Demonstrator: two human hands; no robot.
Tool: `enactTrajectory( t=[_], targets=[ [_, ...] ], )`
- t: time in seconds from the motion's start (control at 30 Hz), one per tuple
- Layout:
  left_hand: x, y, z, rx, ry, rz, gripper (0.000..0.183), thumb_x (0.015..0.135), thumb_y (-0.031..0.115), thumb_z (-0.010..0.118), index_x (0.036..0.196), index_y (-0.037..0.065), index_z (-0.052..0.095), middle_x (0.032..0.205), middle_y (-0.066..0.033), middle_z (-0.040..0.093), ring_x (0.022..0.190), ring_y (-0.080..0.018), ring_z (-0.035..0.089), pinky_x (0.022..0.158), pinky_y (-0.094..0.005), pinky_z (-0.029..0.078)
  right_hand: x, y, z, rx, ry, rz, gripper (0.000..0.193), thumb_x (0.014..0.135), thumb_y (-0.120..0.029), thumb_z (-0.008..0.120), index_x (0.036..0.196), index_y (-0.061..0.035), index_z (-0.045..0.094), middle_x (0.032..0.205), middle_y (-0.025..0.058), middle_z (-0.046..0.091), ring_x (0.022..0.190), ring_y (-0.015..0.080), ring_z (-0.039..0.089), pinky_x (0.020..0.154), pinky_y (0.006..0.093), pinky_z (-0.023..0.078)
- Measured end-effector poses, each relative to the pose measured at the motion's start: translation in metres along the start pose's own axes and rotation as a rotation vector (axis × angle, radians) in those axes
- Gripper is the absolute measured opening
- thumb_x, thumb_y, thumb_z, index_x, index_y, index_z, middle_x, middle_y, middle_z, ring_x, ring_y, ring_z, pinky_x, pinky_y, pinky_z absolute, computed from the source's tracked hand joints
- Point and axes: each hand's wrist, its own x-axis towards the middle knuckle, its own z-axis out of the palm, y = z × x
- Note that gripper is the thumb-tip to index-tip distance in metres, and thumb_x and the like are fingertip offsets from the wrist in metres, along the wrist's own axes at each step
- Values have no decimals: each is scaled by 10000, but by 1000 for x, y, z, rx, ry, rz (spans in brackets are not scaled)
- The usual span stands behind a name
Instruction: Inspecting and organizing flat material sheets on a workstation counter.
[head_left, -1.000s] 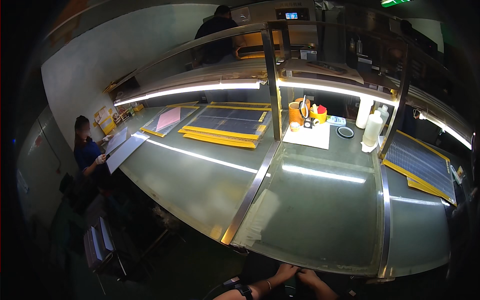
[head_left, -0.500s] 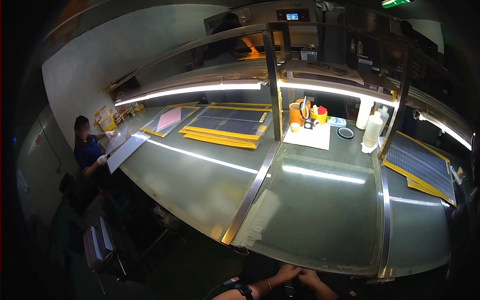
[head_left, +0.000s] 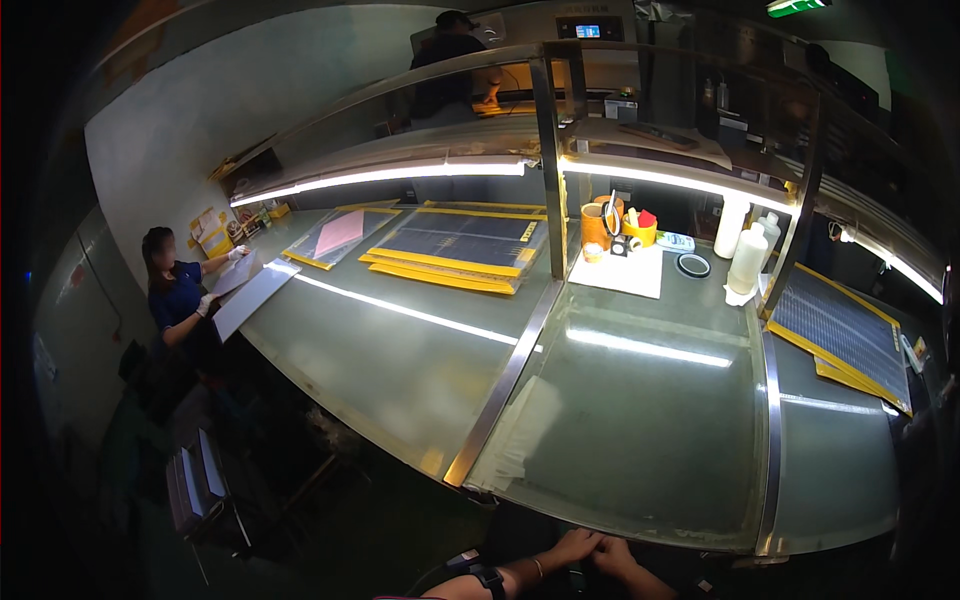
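Observation:
My left hand [head_left: 576, 545] and my right hand [head_left: 611, 553] meet at the near edge of the glass-topped table [head_left: 640, 440], low in the picture. Their fingers are curled and touch one another, and whatever lies between them, if anything, is hidden. A dark band sits on my left forearm, with a thin bracelet at the wrist. Just beyond my hands, a pale translucent sheet [head_left: 525, 430] shows at the left side of this table section.
Yellow-edged dark film sheets [head_left: 450, 243] lie at the back left, others [head_left: 840, 330] at right. Orange tubs [head_left: 594, 228] and white bottles [head_left: 746, 255] stand below the lit shelf. At far left a gloved co-worker [head_left: 175, 285] handles a sheet; another person [head_left: 447, 75] stands behind.
At far left the co-worker's gloved hands and thin sheet have shifted. The person behind the shelf has straightened up and drawn an arm in. My hands stay together, nearly unmoved.

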Motion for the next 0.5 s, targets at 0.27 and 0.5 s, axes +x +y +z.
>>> enactTrajectory(
  t=[0.27,0.5],
  targets=[
    [-17,27,-13,3,-105,-24,524,875,462,338,1136,54,540,1135,-205,548,1070,-386,494,901,-408,393,-7,-37,-13,-58,-45,120,241,779,-172,557,964,-29,615,769,117,652,599,171,615,552,321,488],
    [-22,37,-19,28,-157,-35,537,886,468,337,1184,56,509,1164,-188,537,1081,-362,496,904,-391,389,0,-25,-13,-58,-23,277,341,726,-168,593,1037,-31,583,917,178,626,859,270,614,739,355,476]
  ],
)
